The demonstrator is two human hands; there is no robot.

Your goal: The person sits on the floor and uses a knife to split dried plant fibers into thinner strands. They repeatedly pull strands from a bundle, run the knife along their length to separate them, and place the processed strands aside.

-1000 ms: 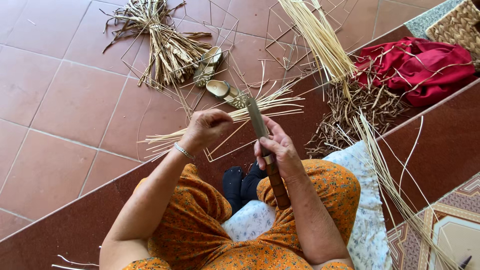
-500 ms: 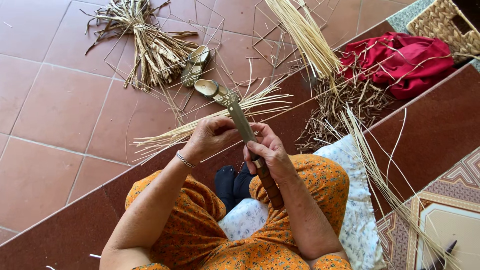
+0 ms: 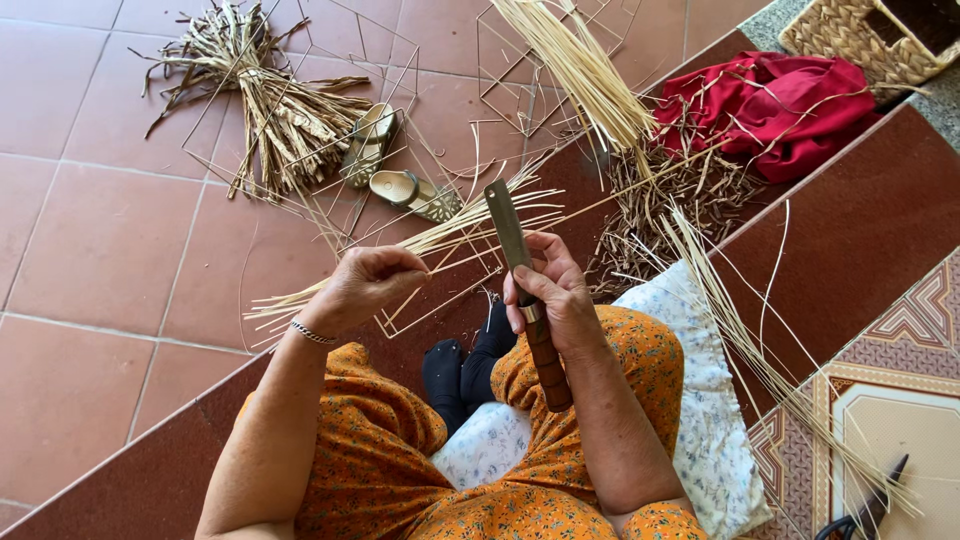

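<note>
Since the earlier frames, the left hand (image 3: 362,285) has drawn away from the right hand (image 3: 548,290), so the two now sit apart with a gap between them. Its fingers are pinched shut on a thin pale reed strip (image 3: 455,232) that runs toward the blade, while the right hand is clamped round the wooden handle of a long flat-bladed knife (image 3: 508,228), blade pointing away from the body. To split cleanly, the strip looks best kept taut and the blade steady, thumb guiding near the edge. Around the person's lap lie loose reed strips (image 3: 420,250) on a terracotta tiled floor (image 3: 100,250), with a dried reed bundle (image 3: 270,110), two sandals (image 3: 400,185), a red cloth (image 3: 790,100) and a woven basket (image 3: 860,40) beyond, a floral cushion (image 3: 700,400) beneath.
</note>
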